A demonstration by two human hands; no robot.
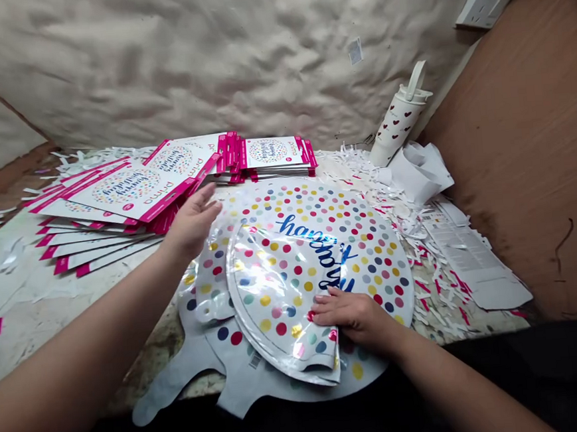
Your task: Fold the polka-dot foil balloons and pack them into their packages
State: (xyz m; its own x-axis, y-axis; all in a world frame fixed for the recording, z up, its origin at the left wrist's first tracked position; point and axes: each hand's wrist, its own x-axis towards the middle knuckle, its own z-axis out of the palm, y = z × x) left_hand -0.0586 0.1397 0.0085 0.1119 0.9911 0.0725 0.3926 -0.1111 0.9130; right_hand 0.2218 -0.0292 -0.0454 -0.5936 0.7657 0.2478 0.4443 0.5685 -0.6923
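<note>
Flat foil balloons lie stacked in front of me, the top round one [377, 262] white with coloured dots and blue "happy" lettering. A smaller folded foil balloon [274, 284] with the same dots rests on it. My right hand [359, 317] lies on the folded balloon's right edge, fingers stretched out and pressing it down. At the left edge of the stack, my left hand [194, 223] hovers with its fingers extended and nothing visible in them. Right beside it are fanned pink-and-white printed packets [121, 192], which the fingers come close to; whether they touch cannot be made out.
A second packet pile [273, 154] stands at the back middle. Behind the balloons on the right are a white tumbler with hearts [396, 124], crumpled white paper [417, 172] and paper shreds [438, 277]. A printed sheet [471, 255] lies near the brown side wall [528, 157].
</note>
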